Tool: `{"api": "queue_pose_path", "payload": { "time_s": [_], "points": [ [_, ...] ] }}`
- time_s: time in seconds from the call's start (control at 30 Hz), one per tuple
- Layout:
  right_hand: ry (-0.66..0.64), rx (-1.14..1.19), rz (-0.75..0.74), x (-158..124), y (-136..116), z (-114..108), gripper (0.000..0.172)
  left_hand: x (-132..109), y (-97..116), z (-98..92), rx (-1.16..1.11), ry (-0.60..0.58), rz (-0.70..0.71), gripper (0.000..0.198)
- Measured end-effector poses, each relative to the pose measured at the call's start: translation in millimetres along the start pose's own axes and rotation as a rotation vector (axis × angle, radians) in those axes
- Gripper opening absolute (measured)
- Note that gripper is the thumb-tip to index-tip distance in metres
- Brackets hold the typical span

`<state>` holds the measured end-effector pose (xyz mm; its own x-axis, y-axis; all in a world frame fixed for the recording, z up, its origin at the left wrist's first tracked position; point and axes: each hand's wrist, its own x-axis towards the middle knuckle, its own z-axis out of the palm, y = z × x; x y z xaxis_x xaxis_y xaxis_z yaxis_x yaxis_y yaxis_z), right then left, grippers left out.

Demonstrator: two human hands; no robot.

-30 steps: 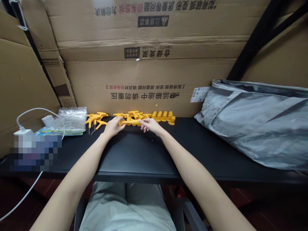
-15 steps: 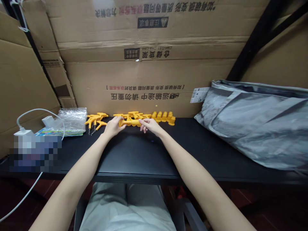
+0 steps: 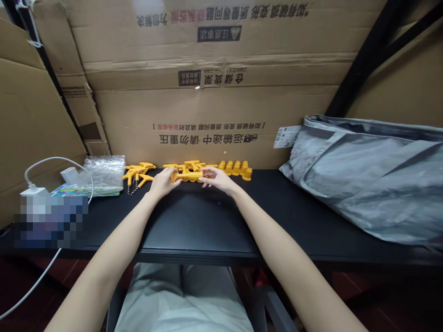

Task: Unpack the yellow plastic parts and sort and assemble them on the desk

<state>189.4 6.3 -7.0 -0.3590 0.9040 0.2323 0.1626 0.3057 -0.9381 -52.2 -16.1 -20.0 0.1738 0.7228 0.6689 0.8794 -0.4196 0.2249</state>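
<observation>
In the head view, my left hand point(image 3: 163, 182) is closed around the left end of a yellow plastic corkscrew point(image 3: 189, 176), held level just above the table. My right hand point(image 3: 218, 180) pinches the corkscrew's right end, where a thicker yellow sleeve covers the shaft. No metal screw shows on this one. Right behind my hands lies a row of yellow T-handled pieces point(image 3: 192, 164), partly hidden. To the left of my left hand is a pile of yellow corkscrews point(image 3: 137, 172) with bare metal spirals. Several yellow flanged sleeves point(image 3: 236, 168) stand upright beyond my right hand.
Cardboard point(image 3: 194, 106) with printed characters walls off the back of the black table point(image 3: 197, 221). At right rests a large grey bag point(image 3: 367, 180). On the left are bubble wrap point(image 3: 105, 173), a white charger point(image 3: 35, 196) with its cable, and a blurred-out object point(image 3: 51, 226).
My right hand's fingers have straightened and shifted slightly at the corkscrew's right end. My left hand and the corkscrew have hardly moved.
</observation>
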Motion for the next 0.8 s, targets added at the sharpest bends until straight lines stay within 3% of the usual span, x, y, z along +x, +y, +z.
{"api": "queue_pose_path", "payload": {
  "time_s": [0.17, 0.53, 0.67, 0.8],
  "points": [
    [-0.010, -0.010, 0.033, 1.9, 1.3, 1.9, 0.030, -0.5, 1.7, -0.2, 0.000, -0.012, -0.008, 0.025],
    [0.011, 0.043, 0.107, -0.7, -5.1, 7.0, 0.031, -0.9, 0.0, 2.2, 0.005, -0.006, 0.010, 0.024],
    [0.035, 0.211, 0.183, -1.8, -7.6, 14.8, 0.025, -2.0, -0.1, 1.3, -0.030, -0.023, 0.009, 0.028],
    [0.089, 0.438, 0.240, -0.2, -8.5, 20.2, 0.016, -2.1, 0.4, -2.8, -0.150, -0.076, 0.025, 0.052]
  ]
}}
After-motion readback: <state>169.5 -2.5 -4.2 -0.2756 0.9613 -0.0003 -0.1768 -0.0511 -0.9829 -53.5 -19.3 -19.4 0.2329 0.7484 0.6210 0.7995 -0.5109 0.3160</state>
